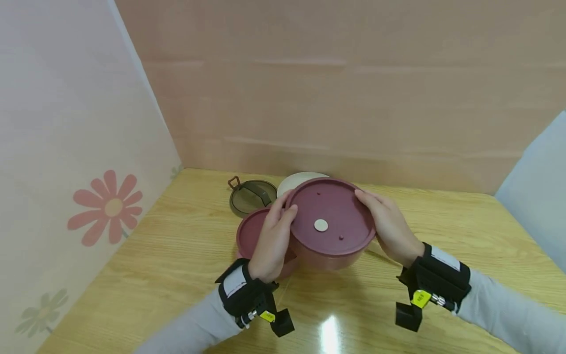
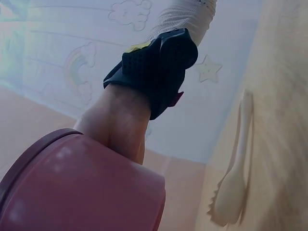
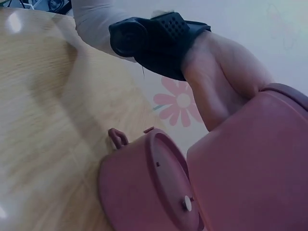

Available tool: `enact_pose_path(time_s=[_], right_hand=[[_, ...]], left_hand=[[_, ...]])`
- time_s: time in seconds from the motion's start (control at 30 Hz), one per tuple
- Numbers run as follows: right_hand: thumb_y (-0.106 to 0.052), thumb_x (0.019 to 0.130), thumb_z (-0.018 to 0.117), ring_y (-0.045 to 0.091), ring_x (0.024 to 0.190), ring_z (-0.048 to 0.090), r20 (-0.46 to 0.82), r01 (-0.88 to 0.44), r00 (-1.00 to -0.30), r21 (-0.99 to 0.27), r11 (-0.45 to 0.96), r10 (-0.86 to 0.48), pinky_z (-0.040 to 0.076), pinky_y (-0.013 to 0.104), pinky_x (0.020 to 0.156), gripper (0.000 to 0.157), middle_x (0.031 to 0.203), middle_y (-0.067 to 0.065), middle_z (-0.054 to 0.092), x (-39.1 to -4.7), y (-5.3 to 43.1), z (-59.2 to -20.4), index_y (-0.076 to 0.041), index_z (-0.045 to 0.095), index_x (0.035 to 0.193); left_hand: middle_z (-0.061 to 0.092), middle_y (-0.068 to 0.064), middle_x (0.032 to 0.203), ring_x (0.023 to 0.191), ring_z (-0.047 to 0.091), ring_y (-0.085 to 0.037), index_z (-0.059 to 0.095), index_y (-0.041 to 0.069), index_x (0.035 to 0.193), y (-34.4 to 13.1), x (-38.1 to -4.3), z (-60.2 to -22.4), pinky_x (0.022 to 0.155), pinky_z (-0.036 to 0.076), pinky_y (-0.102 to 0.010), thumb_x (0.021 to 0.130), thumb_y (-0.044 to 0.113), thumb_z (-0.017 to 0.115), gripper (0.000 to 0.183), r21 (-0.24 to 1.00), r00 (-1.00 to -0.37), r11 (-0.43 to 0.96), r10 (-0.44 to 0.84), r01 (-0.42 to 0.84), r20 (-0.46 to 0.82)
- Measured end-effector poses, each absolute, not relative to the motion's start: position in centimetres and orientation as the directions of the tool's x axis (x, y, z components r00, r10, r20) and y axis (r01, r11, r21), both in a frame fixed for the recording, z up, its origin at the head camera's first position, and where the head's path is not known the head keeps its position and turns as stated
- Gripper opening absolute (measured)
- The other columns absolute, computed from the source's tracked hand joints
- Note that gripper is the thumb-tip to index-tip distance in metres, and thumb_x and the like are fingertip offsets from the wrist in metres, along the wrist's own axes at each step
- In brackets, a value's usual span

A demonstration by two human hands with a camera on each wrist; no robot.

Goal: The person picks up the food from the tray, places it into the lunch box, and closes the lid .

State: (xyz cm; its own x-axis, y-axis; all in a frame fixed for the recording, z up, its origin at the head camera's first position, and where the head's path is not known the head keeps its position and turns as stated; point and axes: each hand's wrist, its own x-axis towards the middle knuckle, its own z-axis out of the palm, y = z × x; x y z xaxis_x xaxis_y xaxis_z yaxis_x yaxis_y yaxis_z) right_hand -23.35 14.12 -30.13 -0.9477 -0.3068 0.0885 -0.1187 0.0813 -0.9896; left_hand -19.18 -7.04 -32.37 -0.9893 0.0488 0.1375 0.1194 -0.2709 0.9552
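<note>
Both hands hold a maroon lidded pot (image 1: 325, 263) over the table, its top tipped toward the head camera. On its flat maroon lid (image 1: 336, 204) are a white round spot and small bumps. My left hand (image 1: 271, 241) grips the left side, thumb at the lid's edge. On the opposite side my right hand (image 1: 388, 223) grips the pot, thumb likewise at the rim. A smaller maroon lidded pot (image 3: 130, 178) stands on the table under and beside my left hand, partly covered by it in the head view.
Behind the pots lie a dark round lid or pan (image 1: 242, 199) with a strap-like handle and a white plate (image 1: 289, 183). A pale utensil with a toothed edge (image 2: 231, 192) lies on the wooden table (image 1: 168, 275), below my right hand. Papered walls close the back and sides.
</note>
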Motion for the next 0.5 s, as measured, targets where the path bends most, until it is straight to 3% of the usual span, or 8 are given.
enact_pose_path(time_s=[0.27,0.4,0.5], right_hand=[[-0.028,0.105,0.037,0.005,0.076,0.066,0.080,-0.123,-0.922,-0.988,0.089,-0.380,0.056,0.020,0.070,0.047,0.093,-0.004,0.065,-26.8,10.6,-29.3,0.008,0.047,0.134],[-0.026,0.105,0.038,0.005,0.070,0.066,0.072,-0.119,-0.900,-0.989,0.083,-0.429,0.056,0.020,0.067,0.045,0.088,-0.004,0.066,-28.3,9.4,-29.9,0.007,0.050,0.133],[-0.026,0.105,0.039,0.006,0.075,0.067,0.065,-0.112,-0.879,-0.991,0.074,-0.472,0.055,0.020,0.070,0.044,0.093,-0.006,0.067,-29.2,8.5,-30.4,0.003,0.050,0.136]], left_hand=[[0.036,-0.014,0.147,0.136,0.037,-0.027,0.026,0.004,0.150,-9.4,-19.7,-31.6,0.115,0.030,-0.045,0.104,0.011,0.036,0.047,0.930,-0.976,-0.297,-0.061,0.218,0.209],[0.035,-0.013,0.147,0.135,0.037,-0.027,0.026,0.004,0.149,-10.2,-19.7,-32.0,0.115,0.029,-0.045,0.104,0.011,0.036,0.047,0.937,-0.976,-0.275,-0.096,0.214,0.195],[0.032,-0.013,0.149,0.137,0.034,-0.026,0.023,0.005,0.150,-10.7,-19.3,-32.4,0.116,0.026,-0.046,0.104,0.012,0.037,0.049,0.948,-0.979,-0.253,-0.121,0.190,0.164]])
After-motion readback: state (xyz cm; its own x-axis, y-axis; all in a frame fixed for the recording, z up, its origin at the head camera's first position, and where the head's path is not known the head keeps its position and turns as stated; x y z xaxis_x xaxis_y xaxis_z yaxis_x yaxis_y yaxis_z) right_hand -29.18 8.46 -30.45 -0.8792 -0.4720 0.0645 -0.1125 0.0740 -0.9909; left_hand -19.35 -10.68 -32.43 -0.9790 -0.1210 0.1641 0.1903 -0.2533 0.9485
